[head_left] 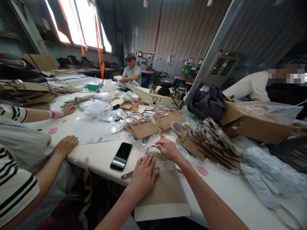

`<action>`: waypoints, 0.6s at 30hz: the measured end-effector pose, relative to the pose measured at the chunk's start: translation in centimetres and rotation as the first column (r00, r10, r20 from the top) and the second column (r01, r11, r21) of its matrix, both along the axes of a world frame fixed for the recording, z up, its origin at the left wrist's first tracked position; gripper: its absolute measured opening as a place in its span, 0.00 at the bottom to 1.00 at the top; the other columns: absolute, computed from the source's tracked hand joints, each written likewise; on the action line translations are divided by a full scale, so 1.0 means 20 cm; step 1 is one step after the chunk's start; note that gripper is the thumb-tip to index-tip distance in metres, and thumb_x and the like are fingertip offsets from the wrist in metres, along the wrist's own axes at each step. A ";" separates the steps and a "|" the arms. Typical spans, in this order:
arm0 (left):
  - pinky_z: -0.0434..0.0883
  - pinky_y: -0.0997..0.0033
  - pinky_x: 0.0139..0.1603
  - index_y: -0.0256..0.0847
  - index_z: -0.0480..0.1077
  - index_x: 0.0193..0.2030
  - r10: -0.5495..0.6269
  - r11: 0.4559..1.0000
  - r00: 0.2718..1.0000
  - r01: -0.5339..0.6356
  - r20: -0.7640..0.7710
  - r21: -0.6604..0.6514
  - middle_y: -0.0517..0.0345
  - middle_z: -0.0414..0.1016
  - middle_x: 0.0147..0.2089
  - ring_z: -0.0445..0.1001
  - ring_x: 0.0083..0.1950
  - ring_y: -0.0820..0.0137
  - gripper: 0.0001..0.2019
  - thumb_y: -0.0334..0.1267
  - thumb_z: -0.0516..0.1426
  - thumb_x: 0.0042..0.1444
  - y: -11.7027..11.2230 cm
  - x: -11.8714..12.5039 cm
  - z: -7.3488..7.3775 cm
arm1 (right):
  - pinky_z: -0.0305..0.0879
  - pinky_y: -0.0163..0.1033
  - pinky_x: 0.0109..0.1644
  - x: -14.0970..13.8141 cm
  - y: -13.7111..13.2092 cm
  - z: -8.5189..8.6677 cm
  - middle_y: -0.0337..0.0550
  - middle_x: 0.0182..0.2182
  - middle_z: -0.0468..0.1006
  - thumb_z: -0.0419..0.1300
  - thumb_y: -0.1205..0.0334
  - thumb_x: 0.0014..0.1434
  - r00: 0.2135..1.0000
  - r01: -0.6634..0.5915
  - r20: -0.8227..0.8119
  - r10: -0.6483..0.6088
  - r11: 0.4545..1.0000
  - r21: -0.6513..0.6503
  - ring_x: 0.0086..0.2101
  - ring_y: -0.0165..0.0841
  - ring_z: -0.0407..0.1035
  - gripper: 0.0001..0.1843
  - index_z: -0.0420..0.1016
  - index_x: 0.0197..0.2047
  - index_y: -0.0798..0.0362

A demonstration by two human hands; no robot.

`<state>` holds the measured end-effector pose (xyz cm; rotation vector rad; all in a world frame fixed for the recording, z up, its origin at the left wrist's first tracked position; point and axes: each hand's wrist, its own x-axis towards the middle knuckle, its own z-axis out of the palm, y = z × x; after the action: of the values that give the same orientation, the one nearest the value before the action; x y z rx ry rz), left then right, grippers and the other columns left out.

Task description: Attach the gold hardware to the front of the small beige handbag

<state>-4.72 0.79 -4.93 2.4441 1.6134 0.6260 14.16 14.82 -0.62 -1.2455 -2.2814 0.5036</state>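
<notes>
A tan handbag panel with a pale lower edge lies at the table's front edge. At its far end a plastic-wrapped handle forms a loop. My left hand rests on the panel's left side, fingers stretched out and pressing down, near a narrow brown strap that sticks out from the side. With thumb and fingers closed, my right hand pinches the handle at its top right. The fingertips partly cover the grip point. Just beyond it lies a pile of small gold-coloured metal bits.
A black phone lies left of the panel. Handbag panels with handles lie beyond, and more are stacked at right. A co-worker's arms rest at left. A person sits at the far end. Wrapped grey pieces lie right.
</notes>
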 end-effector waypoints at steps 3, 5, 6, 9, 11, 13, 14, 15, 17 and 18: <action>0.57 0.45 0.80 0.39 0.65 0.76 0.008 1.000 1.000 -0.008 -0.004 -0.007 0.45 0.64 0.79 0.59 0.81 0.54 0.29 0.52 0.52 0.76 0.00 0.00 0.00 | 0.70 0.37 0.56 -0.22 0.18 -0.06 0.48 0.47 0.86 0.59 0.71 0.70 0.983 -0.119 0.133 0.126 0.991 -0.056 0.49 0.40 0.79 0.14 0.88 0.47 0.53; 0.57 0.45 0.80 0.38 0.66 0.75 0.010 1.000 1.000 -0.010 0.000 -0.014 0.44 0.64 0.79 0.59 0.80 0.53 0.29 0.53 0.51 0.76 -0.01 0.00 0.00 | 0.70 0.35 0.55 -0.32 0.26 -0.11 0.48 0.50 0.86 0.60 0.75 0.66 0.969 -0.156 0.179 0.167 0.985 -0.076 0.50 0.41 0.79 0.17 0.88 0.50 0.53; 0.57 0.45 0.80 0.38 0.66 0.75 0.012 1.000 1.000 -0.012 0.004 -0.015 0.44 0.64 0.79 0.59 0.80 0.53 0.29 0.53 0.51 0.76 -0.01 0.00 0.00 | 0.70 0.35 0.56 -0.36 0.29 -0.13 0.49 0.53 0.86 0.60 0.77 0.64 0.963 -0.164 0.203 0.177 0.983 -0.079 0.52 0.42 0.79 0.20 0.88 0.53 0.53; 0.57 0.45 0.80 0.38 0.65 0.76 0.015 1.000 1.000 -0.015 0.018 -0.007 0.44 0.65 0.79 0.59 0.80 0.53 0.30 0.53 0.51 0.76 -0.01 0.00 -0.01 | 0.68 0.35 0.60 -0.40 0.33 -0.17 0.51 0.60 0.82 0.59 0.81 0.61 0.953 -0.158 0.251 0.169 0.986 -0.061 0.57 0.43 0.76 0.30 0.84 0.62 0.53; 0.57 0.44 0.80 0.39 0.65 0.76 0.021 1.000 1.000 -0.021 0.023 -0.001 0.44 0.64 0.79 0.59 0.80 0.53 0.30 0.53 0.51 0.76 -0.01 0.00 -0.02 | 0.67 0.35 0.62 -0.40 0.34 -0.18 0.52 0.61 0.81 0.59 0.79 0.63 0.950 -0.147 0.270 0.154 0.988 -0.046 0.58 0.42 0.76 0.29 0.81 0.65 0.54; 0.57 0.44 0.80 0.39 0.65 0.76 0.025 1.000 0.999 -0.025 0.027 -0.003 0.45 0.64 0.79 0.59 0.80 0.53 0.29 0.53 0.51 0.76 0.00 0.00 -0.03 | 0.67 0.35 0.61 -0.40 0.34 -0.18 0.51 0.59 0.81 0.63 0.74 0.66 0.945 -0.142 0.292 0.146 0.989 -0.037 0.55 0.41 0.76 0.24 0.84 0.63 0.52; 0.57 0.44 0.80 0.38 0.65 0.75 0.025 1.000 0.999 -0.025 0.030 -0.005 0.44 0.64 0.79 0.59 0.80 0.53 0.29 0.53 0.51 0.76 0.00 0.00 -0.03 | 0.68 0.35 0.59 -0.39 0.34 -0.18 0.50 0.57 0.82 0.65 0.71 0.67 0.940 -0.144 0.307 0.148 0.989 -0.037 0.53 0.41 0.77 0.20 0.86 0.59 0.51; 0.57 0.44 0.80 0.38 0.65 0.75 0.024 1.000 0.999 -0.024 0.033 -0.008 0.44 0.64 0.79 0.59 0.80 0.54 0.29 0.53 0.51 0.76 0.00 0.00 -0.03 | 0.69 0.35 0.56 -0.39 0.34 -0.17 0.49 0.55 0.82 0.67 0.69 0.66 0.933 -0.148 0.324 0.154 0.988 -0.041 0.51 0.40 0.78 0.16 0.88 0.56 0.49; 0.57 0.44 0.80 0.38 0.65 0.75 0.020 1.000 0.999 -0.019 0.043 -0.012 0.43 0.65 0.78 0.60 0.80 0.53 0.29 0.53 0.51 0.76 0.00 0.00 -0.02 | 0.69 0.35 0.51 -0.38 0.35 -0.16 0.47 0.50 0.83 0.69 0.65 0.65 0.918 -0.156 0.362 0.164 0.986 -0.053 0.47 0.40 0.78 0.12 0.90 0.50 0.46; 0.57 0.44 0.79 0.38 0.65 0.75 0.016 1.000 0.999 -0.016 0.050 -0.014 0.43 0.65 0.78 0.60 0.80 0.53 0.29 0.53 0.51 0.76 0.00 0.00 -0.02 | 0.69 0.35 0.49 -0.38 0.35 -0.15 0.46 0.49 0.83 0.70 0.64 0.65 0.911 -0.152 0.379 0.162 0.987 -0.057 0.46 0.40 0.78 0.12 0.90 0.50 0.44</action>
<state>-4.73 0.76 -5.28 2.3886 1.6146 0.6713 6.55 21.77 -3.64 -1.2681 -2.7276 0.3707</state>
